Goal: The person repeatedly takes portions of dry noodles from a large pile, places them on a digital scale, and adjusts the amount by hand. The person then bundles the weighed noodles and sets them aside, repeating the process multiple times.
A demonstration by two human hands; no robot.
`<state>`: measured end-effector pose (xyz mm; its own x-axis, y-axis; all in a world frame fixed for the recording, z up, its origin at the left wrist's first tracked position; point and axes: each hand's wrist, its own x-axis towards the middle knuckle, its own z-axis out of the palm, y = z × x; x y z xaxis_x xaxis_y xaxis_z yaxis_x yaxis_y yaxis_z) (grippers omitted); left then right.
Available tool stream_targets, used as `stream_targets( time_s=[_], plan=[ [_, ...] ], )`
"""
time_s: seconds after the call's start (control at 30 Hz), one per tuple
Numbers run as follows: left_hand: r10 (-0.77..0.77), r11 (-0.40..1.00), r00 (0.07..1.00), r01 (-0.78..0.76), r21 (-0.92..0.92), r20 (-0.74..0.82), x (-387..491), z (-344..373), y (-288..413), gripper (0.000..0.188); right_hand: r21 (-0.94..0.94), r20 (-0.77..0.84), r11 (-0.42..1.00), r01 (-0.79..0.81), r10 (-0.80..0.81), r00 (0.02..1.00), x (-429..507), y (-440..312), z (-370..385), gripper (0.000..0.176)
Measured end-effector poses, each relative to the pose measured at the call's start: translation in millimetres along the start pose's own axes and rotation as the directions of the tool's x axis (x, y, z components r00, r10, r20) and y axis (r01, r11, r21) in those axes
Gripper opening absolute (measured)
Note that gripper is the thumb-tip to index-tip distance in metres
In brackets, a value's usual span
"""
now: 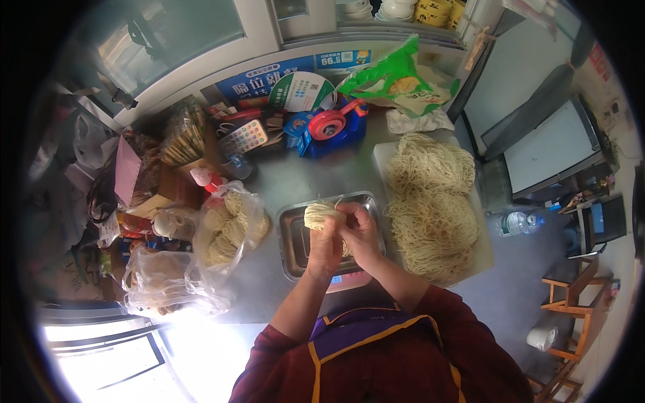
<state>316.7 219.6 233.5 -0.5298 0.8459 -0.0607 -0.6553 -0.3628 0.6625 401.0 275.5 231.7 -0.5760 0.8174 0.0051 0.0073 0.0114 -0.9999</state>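
A folded bundle of pale noodles (pixel 320 215) is held by my left hand (pixel 326 247) and my right hand (pixel 362 234), the two touching over a rectangular metal tray (pixel 295 254). The tray rests on a kitchen scale (pixel 348 282), whose pinkish front edge shows. A few noodles are partly visible in the tray beneath my right hand. To the right, two large heaps of loose noodles (pixel 433 201) lie on a white cutting board (pixel 479 262). On the left, a clear plastic bag (pixel 259 211) stands open with noodle bundles (pixel 229 229) inside.
Cardboard boxes (pixel 169 194) with packets, a white jug (pixel 169 225) and another plastic bag (pixel 161 274) crowd the left side. At the back are a red tape dispenser (pixel 327 125), a round fan (pixel 301 91), a green-white plastic sack (pixel 403 83) and a folded cloth (pixel 421 120).
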Motion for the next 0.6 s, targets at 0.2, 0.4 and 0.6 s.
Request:
stream_targets(
  time_s=[0.2,0.4,0.6],
  plan=[
    [-0.131,0.968,0.986,0.106,0.225,0.099,0.7,-6.1,29.5,0.034,-0.367,0.315,0.909,0.199,-0.08,0.946,26.8,-50.6,-61.0,0.028],
    [-0.109,0.545,0.903,-0.294,0.785,0.415,17.9,26.2,57.4,0.041,0.376,0.677,0.732,-0.568,0.201,0.707,66.1,-21.6,-39.2,0.069],
    [-0.098,-0.338,0.795,-0.593,0.731,0.599,22.1,21.8,72.5,0.058,0.237,0.716,0.833,-0.501,0.199,0.669,62.7,-26.4,-32.9,0.073]
  ],
)
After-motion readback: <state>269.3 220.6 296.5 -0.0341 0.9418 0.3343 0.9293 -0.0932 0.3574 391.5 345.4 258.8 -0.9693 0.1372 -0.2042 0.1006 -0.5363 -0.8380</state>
